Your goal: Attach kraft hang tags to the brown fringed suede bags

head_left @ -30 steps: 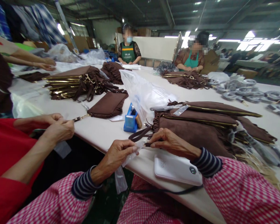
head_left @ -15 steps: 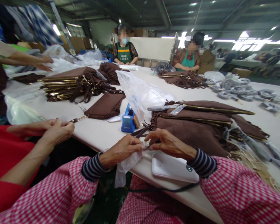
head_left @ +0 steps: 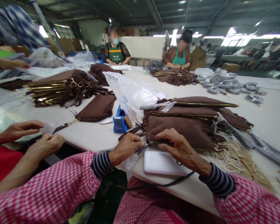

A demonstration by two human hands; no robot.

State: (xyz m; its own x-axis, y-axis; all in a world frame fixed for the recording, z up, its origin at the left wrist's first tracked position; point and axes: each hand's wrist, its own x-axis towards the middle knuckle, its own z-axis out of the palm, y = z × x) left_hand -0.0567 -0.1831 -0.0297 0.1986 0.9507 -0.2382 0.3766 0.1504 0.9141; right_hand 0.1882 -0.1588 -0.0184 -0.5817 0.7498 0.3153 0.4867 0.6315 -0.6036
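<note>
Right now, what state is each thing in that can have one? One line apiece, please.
Clear plastic: pinched, hanging down
Left hand: grip closed on the plastic
Right hand: grip open
White device: lying flat
Blue tape dispenser: upright
Translucent bag: crumpled, partly raised
Single brown bag: lying flat
Gold-zipped bags: stacked
Grey coils: wound, heaped
</note>
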